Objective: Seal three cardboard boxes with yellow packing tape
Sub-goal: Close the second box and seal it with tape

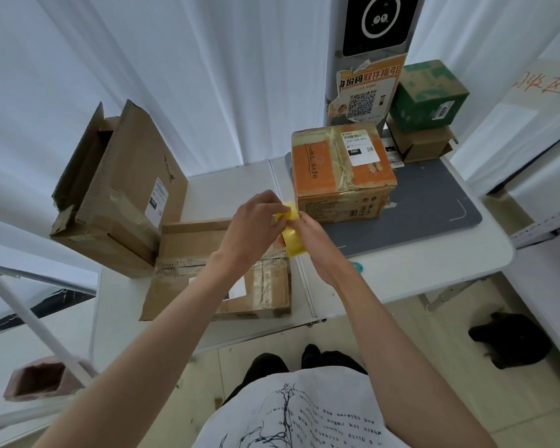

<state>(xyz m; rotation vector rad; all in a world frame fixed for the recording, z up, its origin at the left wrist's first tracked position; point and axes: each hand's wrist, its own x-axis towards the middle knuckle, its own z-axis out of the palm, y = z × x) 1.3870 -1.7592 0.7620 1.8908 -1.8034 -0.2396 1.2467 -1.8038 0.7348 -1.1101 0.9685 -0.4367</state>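
Note:
Both hands hold a roll of yellow packing tape (pixel 292 241) above the white table. My left hand (pixel 256 221) pinches the roll's top edge with curled fingers. My right hand (pixel 314 244) grips the roll from the right side. Under the hands lies a flat brown box (pixel 259 292) with one flap open toward the left. A tall brown box (pixel 120 195) stands at the left with its top flaps up. An orange-and-brown box (pixel 340 176) with a white label sits on a grey mat at the right.
A green box (pixel 429 95) is stacked on a small brown box (pixel 424 145) at the back right beside a grey pillar with a QR poster (pixel 366 92). White table (pixel 417 273), grey mat (pixel 434 202), small teal object (pixel 358 267). A pink carton (pixel 39 379) lies lower left.

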